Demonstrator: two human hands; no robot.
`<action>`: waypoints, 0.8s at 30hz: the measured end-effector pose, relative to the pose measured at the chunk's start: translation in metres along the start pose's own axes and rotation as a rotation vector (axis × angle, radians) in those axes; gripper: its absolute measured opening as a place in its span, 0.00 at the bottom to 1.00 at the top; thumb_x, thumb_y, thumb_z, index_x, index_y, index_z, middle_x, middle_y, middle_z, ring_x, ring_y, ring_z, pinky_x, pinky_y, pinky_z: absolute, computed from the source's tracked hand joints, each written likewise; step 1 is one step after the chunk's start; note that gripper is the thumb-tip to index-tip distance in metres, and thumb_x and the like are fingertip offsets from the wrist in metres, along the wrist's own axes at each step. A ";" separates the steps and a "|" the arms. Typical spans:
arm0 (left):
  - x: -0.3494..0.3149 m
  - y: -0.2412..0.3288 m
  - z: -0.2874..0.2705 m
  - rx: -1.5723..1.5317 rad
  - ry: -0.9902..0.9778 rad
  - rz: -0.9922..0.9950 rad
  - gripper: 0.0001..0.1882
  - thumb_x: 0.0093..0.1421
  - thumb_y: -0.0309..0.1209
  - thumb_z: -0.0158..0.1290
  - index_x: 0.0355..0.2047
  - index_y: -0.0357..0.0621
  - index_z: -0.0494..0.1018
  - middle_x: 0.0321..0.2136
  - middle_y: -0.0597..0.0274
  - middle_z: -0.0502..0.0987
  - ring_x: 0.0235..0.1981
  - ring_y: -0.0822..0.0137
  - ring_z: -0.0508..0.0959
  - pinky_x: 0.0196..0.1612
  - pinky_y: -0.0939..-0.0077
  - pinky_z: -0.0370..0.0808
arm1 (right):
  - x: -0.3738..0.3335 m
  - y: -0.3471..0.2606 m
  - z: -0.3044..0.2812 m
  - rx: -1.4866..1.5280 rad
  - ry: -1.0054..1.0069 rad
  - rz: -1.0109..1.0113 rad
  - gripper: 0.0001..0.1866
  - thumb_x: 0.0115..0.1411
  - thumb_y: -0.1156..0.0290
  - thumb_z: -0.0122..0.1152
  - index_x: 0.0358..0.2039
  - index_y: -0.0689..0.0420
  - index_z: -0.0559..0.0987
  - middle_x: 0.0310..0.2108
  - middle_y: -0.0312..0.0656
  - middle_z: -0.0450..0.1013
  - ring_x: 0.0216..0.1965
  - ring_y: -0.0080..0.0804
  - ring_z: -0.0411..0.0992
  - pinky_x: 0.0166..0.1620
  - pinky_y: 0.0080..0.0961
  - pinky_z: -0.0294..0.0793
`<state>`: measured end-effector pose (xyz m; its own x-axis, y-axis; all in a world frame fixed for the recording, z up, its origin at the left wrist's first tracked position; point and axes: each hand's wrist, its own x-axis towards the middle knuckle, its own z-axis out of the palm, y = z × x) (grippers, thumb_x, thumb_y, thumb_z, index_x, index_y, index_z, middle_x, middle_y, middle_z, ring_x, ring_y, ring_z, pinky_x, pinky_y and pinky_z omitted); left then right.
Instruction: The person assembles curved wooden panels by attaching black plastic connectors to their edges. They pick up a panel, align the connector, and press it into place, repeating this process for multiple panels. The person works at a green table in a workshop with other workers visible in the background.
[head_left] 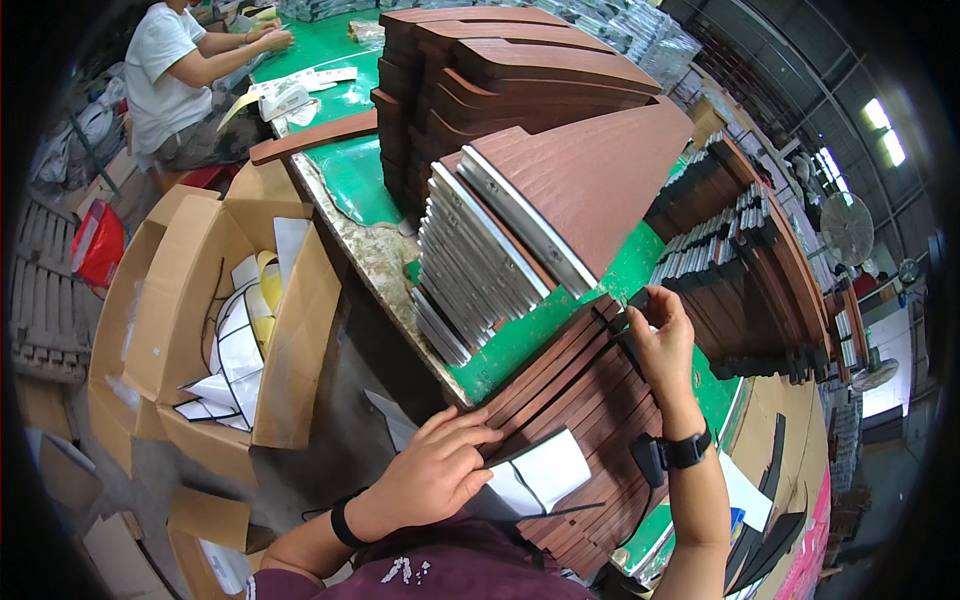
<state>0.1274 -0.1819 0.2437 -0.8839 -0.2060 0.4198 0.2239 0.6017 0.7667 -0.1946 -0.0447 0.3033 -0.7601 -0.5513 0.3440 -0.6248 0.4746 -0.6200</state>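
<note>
Brown wooden slats [580, 400] lie side by side, white sheet [545, 472] atop.

- Left hand [432, 473]: lower centre of frame, palm down, fingers spread and pointing right, fingertips pressed flat. Forearm enters from the bottom edge, black band on the wrist.
- Right hand [660, 335]: centre right, raised higher, fingers curled in a pinch near the thumb at upper left of the hand. Forearm runs up from the lower right edge, black watch on the wrist.
</note>
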 end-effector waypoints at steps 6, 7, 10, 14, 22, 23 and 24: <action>0.011 -0.003 0.009 0.112 -0.168 -0.003 0.13 0.65 0.36 0.59 0.28 0.40 0.74 0.59 0.52 0.75 0.69 0.47 0.66 0.71 0.33 0.51 | 0.014 0.047 0.028 -0.034 -0.157 0.068 0.21 0.64 0.67 0.68 0.52 0.67 0.79 0.46 0.50 0.81 0.47 0.37 0.80 0.53 0.31 0.76; 0.012 -0.003 0.012 0.116 -0.158 -0.002 0.13 0.64 0.35 0.59 0.27 0.39 0.73 0.59 0.50 0.75 0.69 0.45 0.65 0.70 0.35 0.56 | 0.013 0.047 0.034 0.157 -0.233 0.188 0.21 0.65 0.66 0.67 0.53 0.67 0.78 0.47 0.48 0.81 0.49 0.33 0.79 0.55 0.30 0.75; 0.008 -0.006 0.020 0.047 -0.109 -0.018 0.14 0.63 0.34 0.60 0.27 0.37 0.72 0.58 0.47 0.75 0.68 0.44 0.66 0.67 0.39 0.61 | 0.013 0.034 0.036 0.168 -0.262 0.085 0.21 0.66 0.66 0.67 0.54 0.67 0.78 0.46 0.46 0.81 0.50 0.30 0.78 0.55 0.28 0.75; 0.011 -0.003 0.019 0.079 -0.122 -0.026 0.12 0.61 0.32 0.61 0.27 0.37 0.72 0.59 0.47 0.75 0.67 0.44 0.67 0.65 0.45 0.66 | 0.010 0.042 0.037 0.351 -0.196 0.074 0.22 0.65 0.67 0.68 0.55 0.67 0.78 0.46 0.46 0.81 0.48 0.32 0.78 0.52 0.28 0.76; 0.014 -0.001 0.021 0.113 -0.140 -0.061 0.11 0.60 0.32 0.62 0.29 0.37 0.75 0.59 0.50 0.76 0.67 0.46 0.67 0.65 0.50 0.67 | 0.000 0.019 0.037 -0.168 -0.090 -0.036 0.22 0.61 0.67 0.70 0.53 0.64 0.79 0.43 0.55 0.81 0.43 0.47 0.81 0.47 0.36 0.79; 0.014 0.000 0.021 0.112 -0.141 -0.063 0.11 0.60 0.32 0.62 0.29 0.37 0.75 0.59 0.51 0.76 0.67 0.46 0.68 0.66 0.50 0.66 | -0.001 0.021 0.037 -0.158 -0.072 -0.041 0.22 0.60 0.67 0.71 0.52 0.64 0.80 0.42 0.56 0.81 0.42 0.48 0.81 0.47 0.37 0.79; 0.014 -0.001 0.022 0.113 -0.143 -0.069 0.11 0.60 0.32 0.62 0.29 0.38 0.75 0.59 0.51 0.76 0.67 0.46 0.68 0.66 0.50 0.66 | -0.001 0.021 0.037 -0.167 -0.070 -0.042 0.22 0.60 0.67 0.71 0.52 0.64 0.80 0.42 0.56 0.81 0.42 0.49 0.81 0.47 0.38 0.79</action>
<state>0.1062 -0.1684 0.2384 -0.9466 -0.1433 0.2887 0.1202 0.6742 0.7287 -0.2004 -0.0596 0.2634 -0.7222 -0.6164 0.3139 -0.6810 0.5541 -0.4787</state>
